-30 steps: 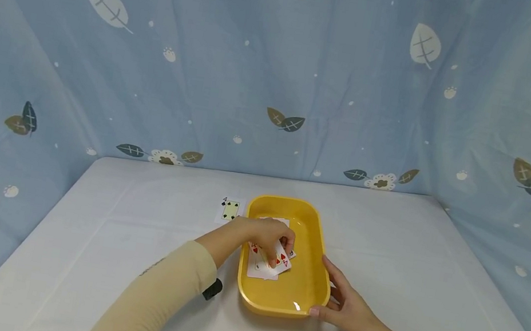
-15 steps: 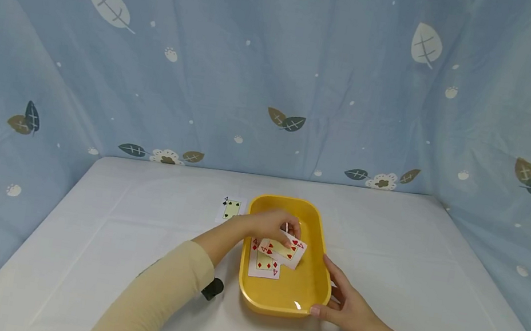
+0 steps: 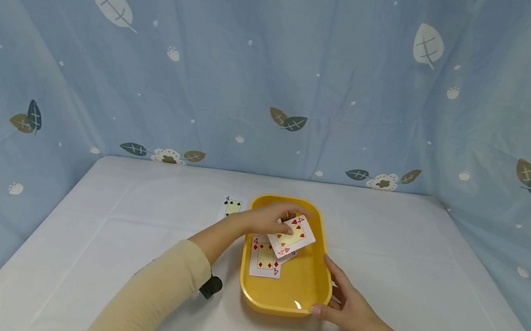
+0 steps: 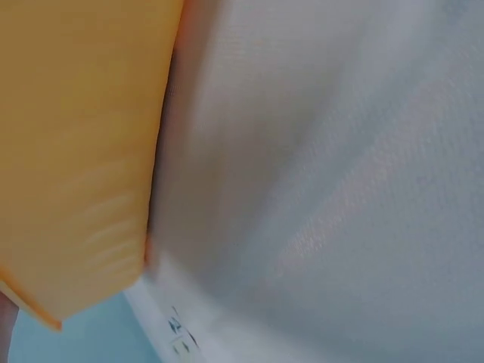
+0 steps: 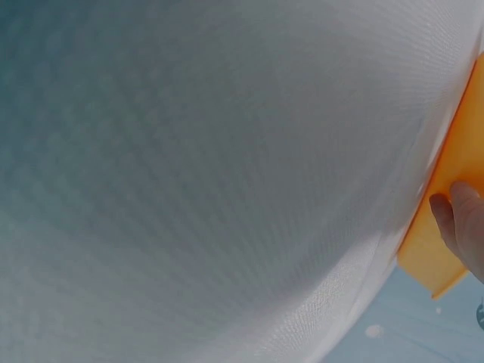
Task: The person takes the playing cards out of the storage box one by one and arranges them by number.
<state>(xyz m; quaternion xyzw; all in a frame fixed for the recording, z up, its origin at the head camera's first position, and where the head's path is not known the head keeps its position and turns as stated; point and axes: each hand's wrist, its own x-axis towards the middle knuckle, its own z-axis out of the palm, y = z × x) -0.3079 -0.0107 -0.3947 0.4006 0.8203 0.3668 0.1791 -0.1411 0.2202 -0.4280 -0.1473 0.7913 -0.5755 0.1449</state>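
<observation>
My left hand reaches over the left side of a yellow plastic tub. Thumb and fingers pinch a four of hearts playing card, tilted above the tub's floor. Below it inside the tub lies a four of diamonds, face up, with part of another card showing beside it. My right hand grips the tub's near right side, thumb at the corner rim and fingers along the outer wall. In the right wrist view its fingers touch that yellow wall.
A black-suited four lies on the white-covered table, left of the tub and partly hidden by my left forearm. A small black object shows beside the left sleeve. A blue patterned curtain surrounds the table.
My left hand has lifted the four of hearts off the cards below and moved it up and rightward, turning it. The four of diamonds is now uncovered. My right hand stays in place.
</observation>
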